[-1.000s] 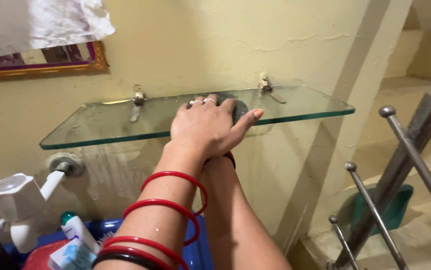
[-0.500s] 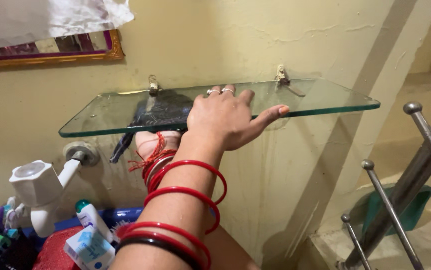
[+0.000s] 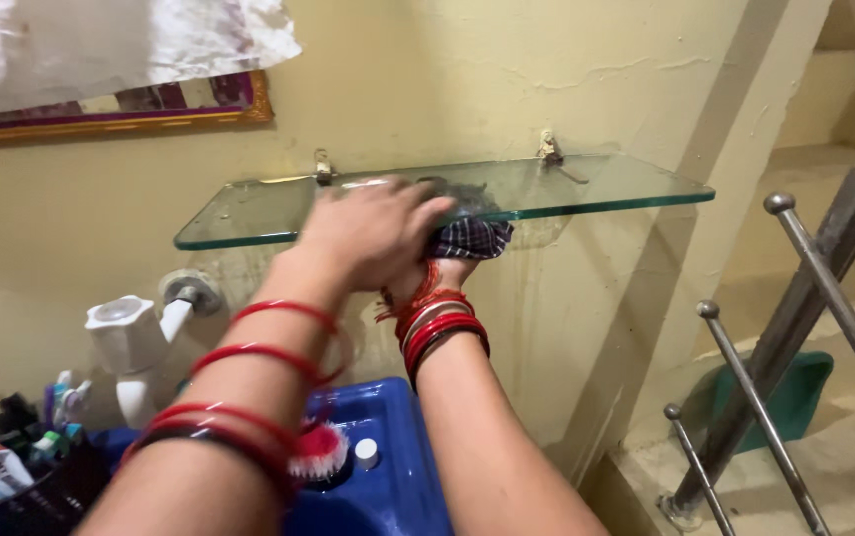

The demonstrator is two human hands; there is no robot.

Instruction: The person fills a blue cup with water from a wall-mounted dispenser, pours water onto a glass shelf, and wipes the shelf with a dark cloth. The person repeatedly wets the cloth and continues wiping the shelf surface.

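Head camera, looking down and forward at a wall-mounted glass shelf (image 3: 586, 194) that runs across the middle of the frame, its long axis left to right. The left hand (image 3: 373, 233), blurred, lies palm down across the shelf's front edge at centre, fingers pointing right; whether it grips anything I cannot tell. Directly below and just to its right, the right hand (image 3: 437, 278) reaches up from under the shelf, mostly hidden, closed around a dark checked cloth (image 3: 472, 238) bunched against the glass's underside. The cloth lies right of the left hand's fingertips, touching or nearly so. Both forearms wear red bangles (image 3: 442, 328). At lower left sit a white tap (image 3: 134, 342), a blue basin (image 3: 397, 467) and toothbrushes (image 3: 60, 397); a metal railing (image 3: 794, 328) stands at right.
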